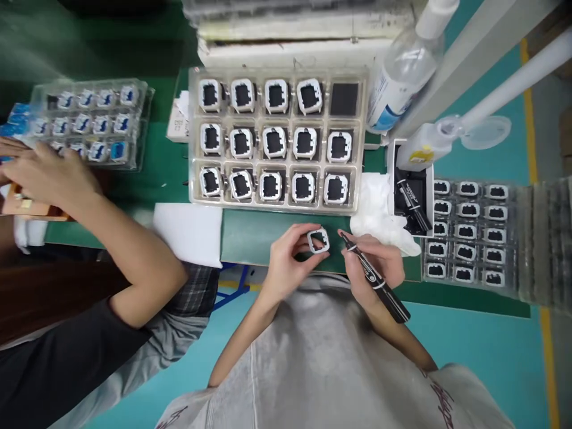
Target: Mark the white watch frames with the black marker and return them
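Observation:
Between the thumb and fingers of my left hand (290, 259) is a small white square frame (310, 243) with rounded corners and an open middle. My right hand (373, 265) grips a black marker pen (378, 282), its tip pointing up and left, a short way to the right of the frame and apart from it. Just beyond my hands lies a clear plastic tray (279, 208) with rows of similar white frames on dark pads. Its far right compartment (344, 99) shows only a dark pad.
Right of the tray are crumpled white tissue (378, 208), a box (429, 179) of black markers, a spray bottle (397, 77) and another tray of frames (480, 243). A white cloth (190, 229) lies left. A co-worker's arm (129, 250) reaches in near a further tray (138, 143).

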The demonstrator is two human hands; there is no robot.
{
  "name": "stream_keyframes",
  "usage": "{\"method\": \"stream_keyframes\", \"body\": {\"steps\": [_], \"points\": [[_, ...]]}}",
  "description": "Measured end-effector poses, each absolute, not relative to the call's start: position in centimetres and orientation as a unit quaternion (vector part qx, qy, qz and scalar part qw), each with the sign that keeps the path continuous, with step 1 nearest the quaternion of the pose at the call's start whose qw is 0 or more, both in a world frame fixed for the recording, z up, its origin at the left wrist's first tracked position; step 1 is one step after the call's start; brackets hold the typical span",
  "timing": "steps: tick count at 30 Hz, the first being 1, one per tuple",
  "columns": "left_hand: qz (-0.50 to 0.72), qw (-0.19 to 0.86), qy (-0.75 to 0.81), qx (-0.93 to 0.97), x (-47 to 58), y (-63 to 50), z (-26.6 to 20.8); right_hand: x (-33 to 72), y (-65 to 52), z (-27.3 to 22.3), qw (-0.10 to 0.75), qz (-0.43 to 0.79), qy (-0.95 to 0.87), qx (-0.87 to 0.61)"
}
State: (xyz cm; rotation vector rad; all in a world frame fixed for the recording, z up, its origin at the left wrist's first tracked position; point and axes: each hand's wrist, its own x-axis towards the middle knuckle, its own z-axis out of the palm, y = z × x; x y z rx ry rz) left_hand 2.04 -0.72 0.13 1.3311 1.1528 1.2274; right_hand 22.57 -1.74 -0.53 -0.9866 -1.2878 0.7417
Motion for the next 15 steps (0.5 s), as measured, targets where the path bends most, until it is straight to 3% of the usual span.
{"method": "stream_keyframes", "body": {"steps": [15], "points": [[0.479, 0.393, 0.508, 0.599, 2.9, -1.0, 0.2, 21.3, 0.3, 0.7, 0.597, 0.229, -0.650, -0.412]]}}
